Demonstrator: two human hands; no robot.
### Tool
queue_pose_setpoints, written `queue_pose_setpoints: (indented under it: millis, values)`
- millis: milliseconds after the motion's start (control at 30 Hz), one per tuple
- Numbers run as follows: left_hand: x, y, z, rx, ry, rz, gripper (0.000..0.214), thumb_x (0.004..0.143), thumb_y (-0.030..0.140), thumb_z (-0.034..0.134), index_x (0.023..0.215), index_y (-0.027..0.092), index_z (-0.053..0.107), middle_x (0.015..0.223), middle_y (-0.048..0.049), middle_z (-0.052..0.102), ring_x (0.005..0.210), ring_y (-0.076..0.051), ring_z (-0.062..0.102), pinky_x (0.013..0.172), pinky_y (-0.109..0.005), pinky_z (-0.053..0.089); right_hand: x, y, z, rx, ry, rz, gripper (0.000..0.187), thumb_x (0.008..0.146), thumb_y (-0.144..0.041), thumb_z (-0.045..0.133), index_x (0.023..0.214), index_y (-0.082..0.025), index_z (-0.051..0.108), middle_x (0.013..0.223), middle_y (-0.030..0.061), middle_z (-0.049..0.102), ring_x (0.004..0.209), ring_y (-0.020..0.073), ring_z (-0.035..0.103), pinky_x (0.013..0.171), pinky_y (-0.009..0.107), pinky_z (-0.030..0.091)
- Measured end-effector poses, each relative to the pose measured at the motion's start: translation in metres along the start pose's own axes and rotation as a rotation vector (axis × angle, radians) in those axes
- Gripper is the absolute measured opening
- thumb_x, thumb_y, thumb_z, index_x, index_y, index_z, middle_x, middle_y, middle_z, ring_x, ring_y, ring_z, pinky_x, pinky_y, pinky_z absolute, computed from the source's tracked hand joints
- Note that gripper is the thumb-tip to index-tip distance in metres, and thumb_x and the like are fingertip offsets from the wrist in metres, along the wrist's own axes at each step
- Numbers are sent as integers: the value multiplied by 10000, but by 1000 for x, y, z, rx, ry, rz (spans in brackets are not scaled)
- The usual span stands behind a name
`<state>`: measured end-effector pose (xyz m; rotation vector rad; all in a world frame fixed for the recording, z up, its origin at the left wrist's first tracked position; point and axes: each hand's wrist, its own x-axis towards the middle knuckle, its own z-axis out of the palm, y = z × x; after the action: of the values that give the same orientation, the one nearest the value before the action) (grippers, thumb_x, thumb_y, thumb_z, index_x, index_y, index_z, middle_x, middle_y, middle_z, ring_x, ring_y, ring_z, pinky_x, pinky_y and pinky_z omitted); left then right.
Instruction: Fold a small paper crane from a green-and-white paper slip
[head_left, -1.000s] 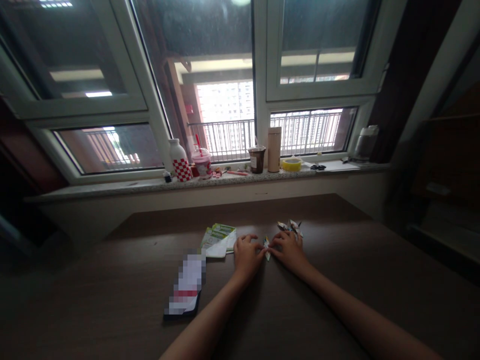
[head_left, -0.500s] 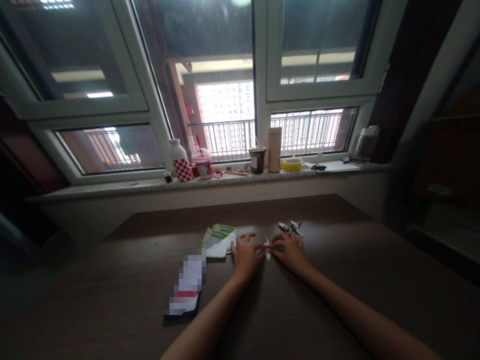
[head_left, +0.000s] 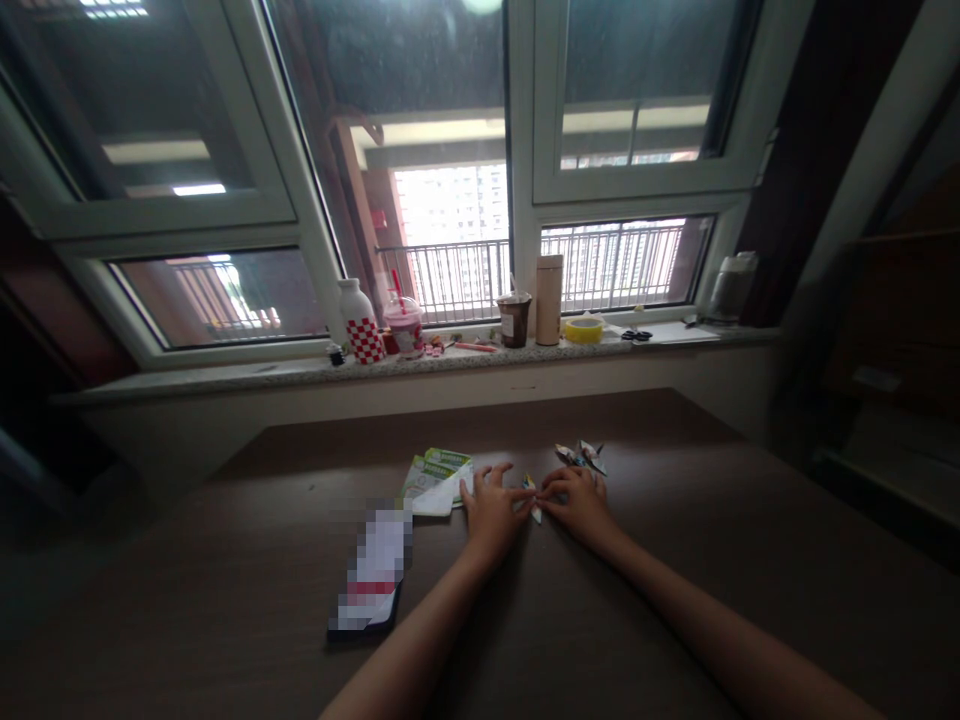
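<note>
My left hand (head_left: 491, 510) and my right hand (head_left: 579, 503) meet on the dark wooden table (head_left: 675, 560), both pinching a small folded piece of printed paper (head_left: 531, 495) between their fingertips. The left hand's outer fingers are lifted and spread while thumb and forefinger pinch. Just beyond my right hand lie a few small folded paper figures (head_left: 582, 454). A stack of green-and-white paper sheets (head_left: 435, 480) lies beside my left hand.
A phone (head_left: 371, 575) lies on the table to the left. The window sill (head_left: 225, 375) carries a checked bottle (head_left: 360, 320), a pink cup (head_left: 403, 325), a dark cup (head_left: 514, 318), a tall flask (head_left: 548, 298), a tape roll (head_left: 583, 327) and scissors (head_left: 636, 334).
My left hand's outer fingers have lifted and spread slightly; both hands stay pinched on the small folded paper in the same spot.
</note>
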<state>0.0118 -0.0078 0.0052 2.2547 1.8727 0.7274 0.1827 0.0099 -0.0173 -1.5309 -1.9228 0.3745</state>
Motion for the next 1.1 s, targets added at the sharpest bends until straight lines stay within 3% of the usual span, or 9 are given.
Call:
queue_pose_setpoints:
  millis: [333, 733, 1100]
  values:
    - [1, -5, 0, 161, 5, -8, 251, 830, 573, 630, 1069, 543, 702, 1535, 30, 429, 1426, -376, 284, 1106, -749, 74, -1, -2, -1, -6, -18, 7, 159, 828, -389, 637, 793, -307, 768, 1120, 12, 689, 1176, 282, 484, 1066, 543, 196]
    - [1, -7, 3, 219, 13, 2, 346, 830, 638, 572, 1153, 551, 658, 1561, 33, 384, 1449, -397, 246, 1113, -755, 53, 0, -2, -2, -19, -28, 14, 139, 825, -392, 653, 789, -320, 766, 1124, 0, 686, 1183, 288, 477, 1061, 543, 207]
    - [6, -10, 2, 204, -64, -3, 454, 810, 674, 538, 1243, 552, 597, 1608, 44, 302, 1484, -417, 159, 1094, -775, -29, 1, -2, -2, -12, -41, 18, 141, 824, -397, 657, 782, -311, 760, 1122, 3, 680, 1184, 290, 478, 1065, 561, 196]
